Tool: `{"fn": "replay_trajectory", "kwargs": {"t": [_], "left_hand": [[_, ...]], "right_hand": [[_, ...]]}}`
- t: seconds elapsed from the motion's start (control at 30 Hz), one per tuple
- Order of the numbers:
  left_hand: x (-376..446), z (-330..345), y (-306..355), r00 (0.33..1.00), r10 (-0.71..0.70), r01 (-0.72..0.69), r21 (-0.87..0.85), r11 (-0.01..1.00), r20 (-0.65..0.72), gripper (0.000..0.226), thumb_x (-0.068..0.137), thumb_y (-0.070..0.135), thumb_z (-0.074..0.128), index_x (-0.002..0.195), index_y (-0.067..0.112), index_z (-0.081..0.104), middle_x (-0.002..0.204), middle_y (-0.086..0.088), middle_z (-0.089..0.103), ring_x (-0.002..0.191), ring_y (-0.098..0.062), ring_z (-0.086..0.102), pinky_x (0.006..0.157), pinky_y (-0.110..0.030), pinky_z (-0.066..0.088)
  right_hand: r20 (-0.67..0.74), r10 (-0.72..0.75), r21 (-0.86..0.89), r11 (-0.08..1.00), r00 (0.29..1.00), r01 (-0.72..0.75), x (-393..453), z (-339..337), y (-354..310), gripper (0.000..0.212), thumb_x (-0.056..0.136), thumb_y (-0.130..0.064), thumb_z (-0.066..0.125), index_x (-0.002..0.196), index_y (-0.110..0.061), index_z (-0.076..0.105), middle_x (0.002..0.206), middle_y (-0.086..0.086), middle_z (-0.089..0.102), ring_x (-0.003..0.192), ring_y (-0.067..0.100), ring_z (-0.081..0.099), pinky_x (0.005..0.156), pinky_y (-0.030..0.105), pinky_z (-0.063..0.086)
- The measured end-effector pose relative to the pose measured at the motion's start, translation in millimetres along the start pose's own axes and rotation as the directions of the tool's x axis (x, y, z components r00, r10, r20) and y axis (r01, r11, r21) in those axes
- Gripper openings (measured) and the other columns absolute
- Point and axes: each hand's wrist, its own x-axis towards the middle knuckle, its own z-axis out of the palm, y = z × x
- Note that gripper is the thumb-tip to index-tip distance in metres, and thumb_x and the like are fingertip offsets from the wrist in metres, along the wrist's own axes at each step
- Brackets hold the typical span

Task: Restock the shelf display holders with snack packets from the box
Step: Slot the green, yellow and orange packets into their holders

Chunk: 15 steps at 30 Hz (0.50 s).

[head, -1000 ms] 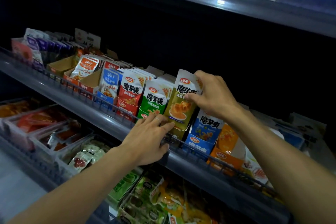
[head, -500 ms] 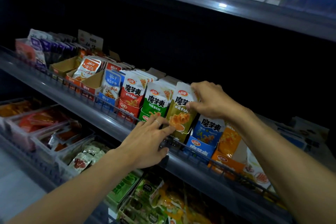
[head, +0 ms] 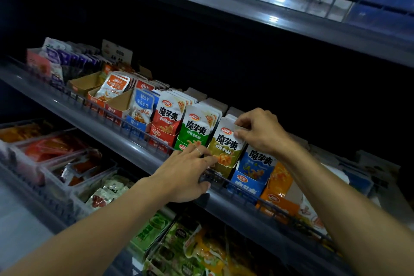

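Head view: olive packet point(head: 226, 145) base hidden behind left hand point(head: 183, 172).

I see an olive-yellow packet point(head: 226, 145) standing upright at the front of its holder point(head: 220, 171) on the middle shelf point(head: 125, 141), its top corner pinched. It sits between a row of green packets point(head: 197, 129) on one side and blue packets point(head: 257, 162) on the other, with red packets point(head: 168, 114) further along, all leaning slightly back in cardboard holders.
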Motion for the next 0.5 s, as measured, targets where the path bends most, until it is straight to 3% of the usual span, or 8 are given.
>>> {"fn": "replay_trajectory", "kwargs": {"t": [0.1,0.23,0.4,0.5], "left_hand": [[-1,-7,2,1.000,0.012,-0.012,-0.022,1.000,-0.010,0.067,0.093,0.044,0.056,0.152,0.028,0.027,0.154,0.004,0.029,0.145,-0.020,0.020,0.115,-0.046,0.027],[-14,-22,0,0.998,-0.007,0.005,-0.030,1.000,-0.064,0.058,0.094,0.041,0.056,0.147,0.027,0.037,0.148,0.000,0.038,0.136,-0.019,0.036,0.110,-0.044,0.035],[-53,-49,-19,0.993,-0.088,0.089,0.010,0.996,-0.075,0.043,0.095,0.041,0.053,0.136,0.026,0.051,0.137,0.005,0.051,0.122,-0.017,0.053,0.096,-0.036,0.047],[-85,-59,-41,0.989,-0.132,0.137,0.087,0.987,-0.065,0.033,0.094,0.044,0.051,0.123,0.029,0.055,0.125,0.008,0.058,0.111,-0.017,0.058,0.082,-0.034,0.050]], "right_hand": [[-0.029,0.002,-0.055,0.998,1.000,-0.003,-1,-4,-3,0.008,0.086,-0.032,0.073,0.091,-0.031,0.068,0.088,-0.013,0.063,0.097,0.014,0.061,0.099,0.043,0.039],[-0.168,-0.086,-0.025,0.996,0.982,0.083,-8,-6,-17,0.036,0.082,-0.036,0.076,0.113,-0.023,0.066,0.096,-0.013,0.056,0.103,0.015,0.058,0.096,0.046,0.047],[-0.138,-0.286,0.011,0.957,0.948,0.291,-19,2,-64,0.032,0.086,-0.033,0.072,0.114,-0.017,0.066,0.098,-0.011,0.053,0.095,0.006,0.049,0.088,0.032,0.046],[-0.077,-0.325,0.070,0.941,0.943,0.330,-17,15,-94,0.027,0.086,-0.031,0.072,0.107,-0.015,0.066,0.100,-0.002,0.062,0.093,0.013,0.055,0.085,0.035,0.049]]}}
